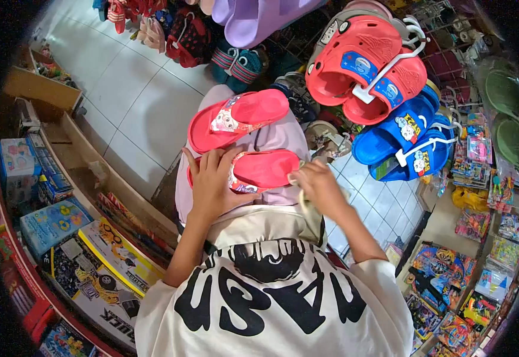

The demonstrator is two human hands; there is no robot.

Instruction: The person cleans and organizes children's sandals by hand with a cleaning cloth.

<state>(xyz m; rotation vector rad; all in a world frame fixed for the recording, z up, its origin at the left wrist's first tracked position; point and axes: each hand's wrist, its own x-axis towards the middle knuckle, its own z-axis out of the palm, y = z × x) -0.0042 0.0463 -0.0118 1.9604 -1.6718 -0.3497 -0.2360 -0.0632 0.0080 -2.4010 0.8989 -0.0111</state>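
Two red children's sandals rest on my lap, which is covered by pale pink fabric [185, 202]. The far sandal [259, 110] has a printed strap with a cartoon face, and neither hand touches it. My left hand [213, 181] is wrapped over the toe end and strap of the near sandal [268, 168], gripping it. At that sandal's heel, my right hand [319, 185] is closed on a bunched beige cloth [312, 217] that hangs below the fingers. Part of the near sandal's toe is hidden under my left hand.
Coral clogs [360, 65] and blue slippers [411, 140] hang on white hooks at the right. Lilac slippers [250, 21] hang at the top. Boxed toys [102, 279] line the left shelf [117, 172]; packaged toys [444, 273] fill the right side. White tiles [129, 113] cover the floor.
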